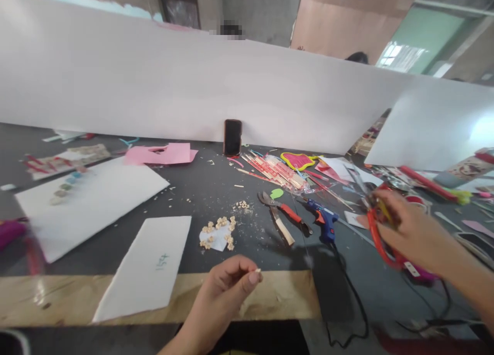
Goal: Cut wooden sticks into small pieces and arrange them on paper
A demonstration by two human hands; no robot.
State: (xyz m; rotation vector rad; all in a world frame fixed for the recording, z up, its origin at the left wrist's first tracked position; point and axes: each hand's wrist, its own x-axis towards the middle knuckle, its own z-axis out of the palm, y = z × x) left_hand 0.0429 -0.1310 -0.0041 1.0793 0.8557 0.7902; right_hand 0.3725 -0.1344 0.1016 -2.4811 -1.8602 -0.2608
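Note:
Near the front edge of the table, my left hand [227, 288] pinches a small pale piece [258, 271] between thumb and fingertips. My right hand [401, 224], at the right, is closed around red-handled scissors [373, 234], whose metal blades point up and away. Beyond my left hand lies a white paper cutout [219, 237] with several small pale flower-like clusters around its rim. A small pile of pale bits [242, 205] sits behind it. Pliers [287, 211] with red on the handles and a blue glue gun [324, 218] lie between my hands.
White sheets [146, 267] and pink paper [162, 153] cover the left side. A phone [232, 138] leans upright against the tall white board [193, 82]. Wrapped sticks [276, 170] lie at the back. The glue gun's black cord [357, 293] hangs over the front edge.

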